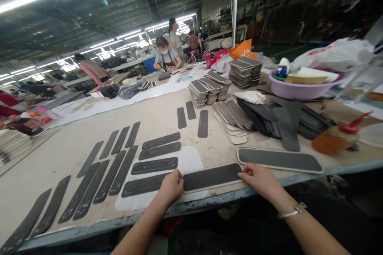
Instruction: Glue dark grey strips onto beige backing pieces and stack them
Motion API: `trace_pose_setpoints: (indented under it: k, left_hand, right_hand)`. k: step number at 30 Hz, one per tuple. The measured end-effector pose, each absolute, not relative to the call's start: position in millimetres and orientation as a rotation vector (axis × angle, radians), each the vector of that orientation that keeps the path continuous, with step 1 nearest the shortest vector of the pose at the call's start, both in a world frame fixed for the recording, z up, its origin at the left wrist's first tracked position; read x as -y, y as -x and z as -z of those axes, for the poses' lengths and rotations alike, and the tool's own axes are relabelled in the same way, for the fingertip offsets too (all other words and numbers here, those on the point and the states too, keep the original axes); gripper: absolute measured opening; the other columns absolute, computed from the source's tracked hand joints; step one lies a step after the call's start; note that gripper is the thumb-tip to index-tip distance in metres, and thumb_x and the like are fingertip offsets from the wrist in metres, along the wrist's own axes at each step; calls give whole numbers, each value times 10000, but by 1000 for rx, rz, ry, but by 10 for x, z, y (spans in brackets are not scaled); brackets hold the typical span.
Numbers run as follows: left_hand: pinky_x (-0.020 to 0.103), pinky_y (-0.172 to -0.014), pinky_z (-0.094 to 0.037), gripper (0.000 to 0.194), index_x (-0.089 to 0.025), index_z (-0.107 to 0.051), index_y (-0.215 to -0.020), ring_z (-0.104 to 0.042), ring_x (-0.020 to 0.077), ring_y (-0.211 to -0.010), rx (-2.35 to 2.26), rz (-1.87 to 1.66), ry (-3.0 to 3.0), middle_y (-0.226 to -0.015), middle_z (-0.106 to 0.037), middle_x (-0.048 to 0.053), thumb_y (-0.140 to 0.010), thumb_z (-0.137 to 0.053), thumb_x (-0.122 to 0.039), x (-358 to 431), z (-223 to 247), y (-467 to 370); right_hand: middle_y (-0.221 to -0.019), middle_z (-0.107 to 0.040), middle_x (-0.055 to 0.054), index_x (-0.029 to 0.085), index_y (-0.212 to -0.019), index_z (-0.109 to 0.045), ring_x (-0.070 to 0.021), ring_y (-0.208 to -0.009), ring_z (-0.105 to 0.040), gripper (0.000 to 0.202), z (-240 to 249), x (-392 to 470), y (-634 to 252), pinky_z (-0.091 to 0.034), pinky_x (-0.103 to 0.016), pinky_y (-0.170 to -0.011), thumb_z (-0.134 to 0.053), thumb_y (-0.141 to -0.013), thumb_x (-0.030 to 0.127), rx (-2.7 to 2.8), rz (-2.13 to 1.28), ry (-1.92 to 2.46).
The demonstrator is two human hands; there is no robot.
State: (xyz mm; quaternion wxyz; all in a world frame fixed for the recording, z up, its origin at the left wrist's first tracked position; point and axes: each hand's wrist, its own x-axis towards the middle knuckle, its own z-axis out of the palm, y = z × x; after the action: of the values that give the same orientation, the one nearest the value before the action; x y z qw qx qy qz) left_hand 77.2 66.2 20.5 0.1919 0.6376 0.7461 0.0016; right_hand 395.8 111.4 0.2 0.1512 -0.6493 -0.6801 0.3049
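At the near edge of the counter (158, 117), we pinch a long dark panel (212, 177) by its ends: the fingers of our left hand (170, 188) close on one end, those of our right hand (261, 180) on the other, probably to hold it level and straight. At three o'clock from it lies a second pale-rimmed panel (278, 159). At nine to ten o'clock, glossy strips (154, 165) lie side by side, some on a white sheet (193, 159), seemingly spread so their shiny faces stay uncovered. At two o'clock is a heap of dark pieces (284, 123), with a red-tipped bottle (332, 141) beside it and a purple basin (299, 91) gathering loose items beyond. Towards twelve stand neat stacks (199, 87); at eleven, farther off, a co-worker (167, 57) bends forward.
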Motion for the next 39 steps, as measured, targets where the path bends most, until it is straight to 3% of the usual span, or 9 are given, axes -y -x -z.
trace_pose_setpoints:
  k: [15, 22, 27, 31, 34, 39]
  left_hand:
    - [230, -667, -356, 121, -188, -477, -832, -586, 167, -749, -2018, 76, -1867, -745, -624, 32, -775, -440, -87, -729, -191, -761]
    - [227, -651, -369, 25, -183, -502, -808, -589, 154, -712, -2048, -75, -1839, -721, -626, 21, -787, -489, -178, -678, -142, -704]
    - [243, -649, -395, 111, -178, -539, -899, -592, 159, -684, -2105, -72, -1853, -666, -620, 4, -800, -495, -204, -601, -241, -717]
    - [304, -825, -431, 269, -175, -550, -1088, -590, 194, -901, -2072, -204, -2068, -943, -642, 84, -856, -444, -261, -430, -284, -792]
    - [316, -996, -380, 319, -189, -563, -1151, -490, 209, -1148, -1855, -258, -2345, -1243, -533, 105, -873, -417, -248, -308, -177, -852]
    - [327, -1024, -396, 349, -172, -557, -1188, -432, 218, -1229, -1722, -204, -2545, -1287, -518, 89, -884, -390, -216, -254, 97, -832]
  right_hand:
    - [-646, -641, 2, 228, -666, -629, -146, -626, -566, 138, 16, -1105, -3945, -334, -222, -560, -598, -706, 356, 1921, -820, 1876]
    - [-631, -642, 9, 222, -662, -611, -151, -625, -569, 135, -16, -1116, -3938, -326, -233, -565, -579, -715, 342, 1967, -810, 1877]
    - [-635, -648, 3, 219, -658, -606, -160, -634, -577, 140, 1, -1134, -3939, -324, -243, -570, -574, -717, 342, 2001, -824, 1892]
    - [-642, -650, 4, 221, -667, -607, -163, -636, -580, 134, 15, -1136, -3937, -327, -246, -571, -567, -721, 337, 2000, -832, 1902]
    - [-642, -650, 1, 218, -671, -613, -160, -635, -579, 133, 9, -1126, -3937, -332, -244, -575, -559, -728, 325, 1985, -813, 1902]
    - [-646, -649, -8, 204, -693, -627, -150, -642, -581, 122, 3, -1102, -3925, -337, -235, -593, -547, -735, 286, 1977, -750, 1902]
